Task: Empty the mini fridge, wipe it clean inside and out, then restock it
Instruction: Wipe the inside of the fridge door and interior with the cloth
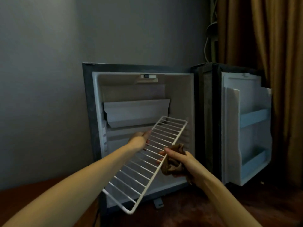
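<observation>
Wiping presumed: wire shelf (147, 161) was held tilted before open mini fridge (89, 112), steadied at 10 o'clock edge by gripping left hand (140, 141); cloth (173, 167) was clutched against 3 o'clock rail by right hand (179, 158).

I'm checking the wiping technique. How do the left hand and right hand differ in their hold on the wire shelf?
The left hand grips the wire shelf bare; the right hand holds a brown cloth against it. The left hand is on the shelf's left edge, higher up its tilt; the right hand is on the right edge, lower down. Both hold the shelf before the open mini fridge.
</observation>
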### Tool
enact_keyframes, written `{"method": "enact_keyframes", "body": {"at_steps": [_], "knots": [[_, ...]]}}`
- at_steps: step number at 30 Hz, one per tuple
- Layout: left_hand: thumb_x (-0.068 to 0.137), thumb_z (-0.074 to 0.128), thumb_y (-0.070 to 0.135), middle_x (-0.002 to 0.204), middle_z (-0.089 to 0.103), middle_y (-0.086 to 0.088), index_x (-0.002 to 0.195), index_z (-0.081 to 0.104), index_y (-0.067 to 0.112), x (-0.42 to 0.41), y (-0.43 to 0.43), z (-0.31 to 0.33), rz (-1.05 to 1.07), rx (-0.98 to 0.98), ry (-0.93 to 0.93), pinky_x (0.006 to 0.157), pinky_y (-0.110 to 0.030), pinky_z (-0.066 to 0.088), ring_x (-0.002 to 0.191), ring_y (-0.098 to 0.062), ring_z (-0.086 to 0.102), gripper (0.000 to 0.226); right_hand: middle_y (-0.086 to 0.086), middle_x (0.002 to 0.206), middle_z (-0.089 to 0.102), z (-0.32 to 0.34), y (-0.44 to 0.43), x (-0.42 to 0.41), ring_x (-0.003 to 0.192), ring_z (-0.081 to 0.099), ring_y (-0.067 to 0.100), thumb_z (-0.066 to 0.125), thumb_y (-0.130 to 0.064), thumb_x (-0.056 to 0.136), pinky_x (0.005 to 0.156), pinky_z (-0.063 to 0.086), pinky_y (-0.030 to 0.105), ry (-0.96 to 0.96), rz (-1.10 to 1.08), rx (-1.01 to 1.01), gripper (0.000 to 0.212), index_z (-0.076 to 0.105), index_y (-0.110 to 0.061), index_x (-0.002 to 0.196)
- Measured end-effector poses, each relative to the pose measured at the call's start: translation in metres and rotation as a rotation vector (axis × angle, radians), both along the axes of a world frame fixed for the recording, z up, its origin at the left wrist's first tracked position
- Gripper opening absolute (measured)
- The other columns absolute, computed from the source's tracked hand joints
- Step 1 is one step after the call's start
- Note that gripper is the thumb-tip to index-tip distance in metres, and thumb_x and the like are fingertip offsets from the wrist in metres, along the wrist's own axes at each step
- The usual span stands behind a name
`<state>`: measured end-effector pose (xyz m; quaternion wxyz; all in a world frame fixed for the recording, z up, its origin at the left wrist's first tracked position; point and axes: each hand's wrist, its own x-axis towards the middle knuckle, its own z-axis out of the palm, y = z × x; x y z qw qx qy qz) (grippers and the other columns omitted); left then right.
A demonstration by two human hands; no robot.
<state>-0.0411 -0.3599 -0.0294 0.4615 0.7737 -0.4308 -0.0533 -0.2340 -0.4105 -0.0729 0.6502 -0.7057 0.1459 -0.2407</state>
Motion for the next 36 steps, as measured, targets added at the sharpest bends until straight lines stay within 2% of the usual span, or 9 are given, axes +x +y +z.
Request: {"method": "enact_keyframes", "body": {"at_steps": [4,7,8,10,12,16,22,26,36], "knots": [[0.102,0.036,0.042,0.074,0.064,-0.004,0.085,0.062,0.01,-0.011,0.011,0.011,-0.089,0.091,-0.088,0.051,-0.02,0.04,0.062,-0.016,0.058,0.044,0.018,0.096,0.073,0.0,0.006,0.01,0.089,0.069,0.032,0.061,-0.024,0.088,0.048,0.044,0.022,-0.045,0.049,0.114,0.029,0.066,-0.015,0.116],[0.101,0.037,0.046,0.101,0.066,-0.01,0.117,0.061,0.007,-0.024,0.028,0.021,-0.056,0.133,-0.403,0.07,-0.031,0.045,0.097,-0.029,0.062,0.049,0.015,0.08,0.073,-0.002,0.009,0.019,0.073,0.072,0.024,0.056,-0.008,0.093,0.042,0.046,0.022,-0.163,-0.064,0.162,0.02,0.066,-0.008,0.11],[0.1,0.036,0.05,0.123,0.059,-0.011,0.133,0.051,0.01,-0.029,0.037,0.023,-0.047,0.166,-0.521,0.086,-0.035,0.046,0.115,-0.028,0.055,0.054,0.013,0.075,0.073,-0.001,0.01,0.021,0.066,0.071,0.021,0.055,-0.006,0.093,0.043,0.048,0.023,-0.196,-0.12,0.171,0.017,0.067,-0.007,0.105],[0.097,0.033,0.058,0.158,0.019,-0.006,0.154,0.014,0.014,-0.042,0.057,0.022,-0.045,0.213,-0.697,0.115,-0.04,0.026,0.144,-0.023,0.021,0.074,0.014,0.075,0.073,0.003,0.008,0.026,0.064,0.071,0.02,0.057,-0.007,0.092,0.047,0.053,0.026,-0.263,-0.195,0.214,0.013,0.067,-0.007,0.1],[0.094,0.031,0.064,0.161,-0.013,0.001,0.153,-0.01,0.019,-0.054,0.08,0.013,-0.05,0.246,-0.854,0.121,-0.04,0.004,0.148,-0.016,-0.009,0.085,0.013,0.073,0.073,0.009,0.004,0.03,0.063,0.071,0.019,0.055,-0.006,0.093,0.048,0.054,0.025,-0.338,-0.222,0.275,0.013,0.067,-0.006,0.099],[0.093,0.05,0.051,0.154,-0.032,-0.006,0.149,-0.023,0.022,-0.057,0.101,-0.014,0.041,0.514,-1.035,0.119,-0.046,-0.008,0.142,-0.023,-0.028,0.097,0.015,0.079,0.073,0.029,-0.004,0.041,0.07,0.072,0.022,0.052,-0.005,0.095,0.05,0.054,0.024,-0.42,-0.214,0.362,0.015,0.064,-0.007,0.103],[0.093,0.05,-0.001,0.157,-0.02,-0.017,0.15,-0.018,0.032,-0.041,0.101,0.008,0.207,0.495,-0.973,0.118,-0.047,-0.002,0.146,-0.033,-0.016,0.095,0.021,0.09,0.07,0.052,0.0,0.055,0.059,0.07,0.019,0.059,-0.008,0.092,0.045,0.051,0.022,-0.385,-0.223,0.361,0.013,0.064,-0.002,0.102],[0.093,0.048,-0.003,0.16,0.001,-0.02,0.152,-0.011,0.033,-0.038,0.104,0.027,0.204,0.442,-1.02,0.117,-0.038,0.015,0.148,-0.031,0.006,0.091,0.011,0.068,0.071,0.063,-0.005,0.062,0.052,0.068,0.017,0.061,-0.01,0.09,0.043,0.05,0.022,-0.334,-0.238,0.357,0.011,0.065,0.0,0.093],[0.093,0.044,-0.002,0.14,0.049,-0.011,0.149,0.023,0.034,-0.016,0.102,0.045,0.205,0.434,-1.057,0.091,-0.044,0.049,0.118,-0.032,0.054,0.07,0.011,0.058,0.068,0.064,-0.008,0.081,0.046,0.066,0.017,0.057,-0.014,0.094,0.04,0.048,0.022,-0.273,-0.195,0.426,0.017,0.061,0.002,0.097]]}}
